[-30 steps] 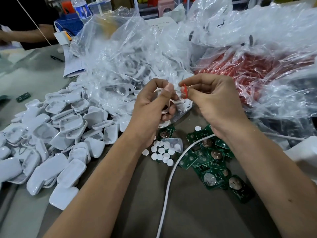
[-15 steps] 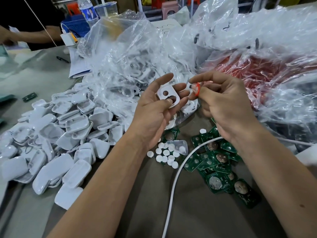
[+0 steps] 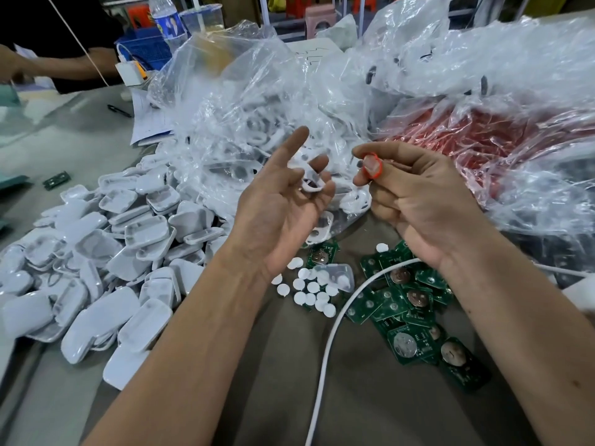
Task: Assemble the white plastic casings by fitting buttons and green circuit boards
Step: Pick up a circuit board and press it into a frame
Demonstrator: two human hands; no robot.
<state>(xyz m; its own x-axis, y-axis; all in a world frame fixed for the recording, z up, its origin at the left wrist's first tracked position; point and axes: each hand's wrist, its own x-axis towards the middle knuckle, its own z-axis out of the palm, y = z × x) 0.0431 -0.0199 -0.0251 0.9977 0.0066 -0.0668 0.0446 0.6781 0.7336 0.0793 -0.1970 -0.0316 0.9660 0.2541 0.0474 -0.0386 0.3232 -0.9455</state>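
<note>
My left hand [image 3: 283, 207] is turned palm up above the table, one digit stretched upward. A small white casing piece [image 3: 311, 183] sits among its curled fingertips. To its right, my right hand [image 3: 418, 201] pinches a small red ring-shaped button [image 3: 372, 165] between thumb and forefinger, a short gap from the casing. Below the hands lie loose white round buttons [image 3: 309, 292] and a heap of green circuit boards [image 3: 410, 305] with round metal contacts. A big pile of white plastic casings [image 3: 112, 252] covers the table's left side.
A white cable [image 3: 333, 333] runs from the bottom edge up under my right wrist. Clear bags of white parts [image 3: 244, 123] and red parts [image 3: 483, 140] fill the back. A small clear lid [image 3: 336, 274] lies among the buttons. Another person's arm [image 3: 64, 66] is at far left.
My left hand has rolled palm up and lifted its thumb off the casing, which now lies among the fingertips. The two hands have drawn slightly apart; the right still pinches the red button.
</note>
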